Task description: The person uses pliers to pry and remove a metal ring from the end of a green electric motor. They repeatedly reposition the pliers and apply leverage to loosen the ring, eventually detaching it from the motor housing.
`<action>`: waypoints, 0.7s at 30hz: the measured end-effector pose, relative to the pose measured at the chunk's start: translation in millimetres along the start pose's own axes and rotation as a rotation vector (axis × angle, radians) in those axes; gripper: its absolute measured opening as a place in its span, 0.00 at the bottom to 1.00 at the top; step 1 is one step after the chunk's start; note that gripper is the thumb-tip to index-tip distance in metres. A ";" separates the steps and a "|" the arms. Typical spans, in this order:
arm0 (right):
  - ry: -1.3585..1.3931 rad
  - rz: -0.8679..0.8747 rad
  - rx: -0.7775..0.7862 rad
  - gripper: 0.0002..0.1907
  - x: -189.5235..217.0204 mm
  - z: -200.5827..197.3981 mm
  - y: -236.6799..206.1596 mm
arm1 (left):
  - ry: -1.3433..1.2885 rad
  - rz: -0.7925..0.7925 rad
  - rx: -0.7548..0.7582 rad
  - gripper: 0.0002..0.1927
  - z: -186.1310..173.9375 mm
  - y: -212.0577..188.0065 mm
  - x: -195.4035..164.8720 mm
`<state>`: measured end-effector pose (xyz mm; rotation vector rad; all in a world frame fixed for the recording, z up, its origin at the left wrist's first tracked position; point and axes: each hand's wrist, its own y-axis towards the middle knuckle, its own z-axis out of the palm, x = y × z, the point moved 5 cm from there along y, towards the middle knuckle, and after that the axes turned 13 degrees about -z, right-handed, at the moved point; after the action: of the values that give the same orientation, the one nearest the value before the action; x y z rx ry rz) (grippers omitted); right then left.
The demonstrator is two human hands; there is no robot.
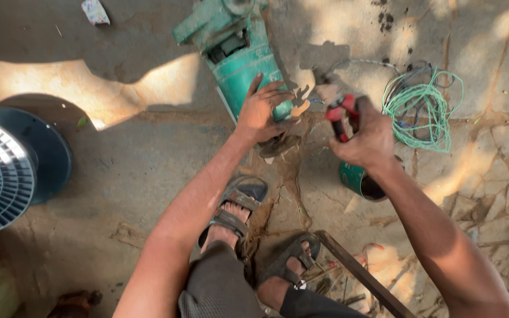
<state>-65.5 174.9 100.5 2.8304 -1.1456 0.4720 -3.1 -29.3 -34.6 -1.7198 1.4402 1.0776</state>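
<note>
squatting on a cracked concrete floor point(119, 176), sandalled feet drawn in toward the near edge. left hand point(263, 109) laid flat with fingers spread over the near end of a green electric motor point(245, 56), palm pressing the ribbed housing down to steady it; nothing pinched there, only a bracing hold. right hand point(367, 140) wrapped tight around the red handles of a pair of pliers point(340, 112), nose aimed leftward at the motor's end, where a small pale piece point(300, 108) sits near the shaft; whether the nose already grips it cannot be told. motor lying tilted, running from the far edge of the floor toward the middle, its near end just ahead of the feet. a dark round part point(278, 145) resting on the ground right under that end. green cup-shaped cover point(357, 179) lying just below the right wrist, partly hidden by the forearm. tangle of green wire point(424, 109) off to the right, near the pliers but apart from them. grey ribbed fan cover point(4, 171) at the left edge, well apart. rusty angle bar point(363, 274) by the right foot. judged as a pulling or loosening step at the motor's shaft end, with pliers brought in and not yet clearly seated. next move would seem to call for a square bite on the small piece, firm downward pressure from the bracing hand, and a straight pull rather than a twist to avoid slipping off.
</note>
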 end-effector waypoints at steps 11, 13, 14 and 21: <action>-0.028 0.105 -0.042 0.29 -0.1 3.3 -2.2 | -0.011 0.018 -0.012 0.26 -1.2 -1.7 -4.0; 0.173 0.047 -0.204 0.27 -2.6 -8.1 -9.0 | -0.010 0.001 -0.017 0.25 -0.9 -2.0 -4.0; 0.272 0.021 -0.313 0.26 -3.4 -10.8 -12.3 | 0.003 0.016 -0.019 0.24 -0.6 -2.5 -4.8; -0.083 0.183 0.041 0.32 -4.5 35.6 -25.1 | 0.005 0.030 -0.038 0.23 -6.4 -3.1 -7.6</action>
<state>-42.1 190.3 66.9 2.8168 -1.4351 0.3950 0.6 -30.9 -25.0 -1.7332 1.4610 1.1240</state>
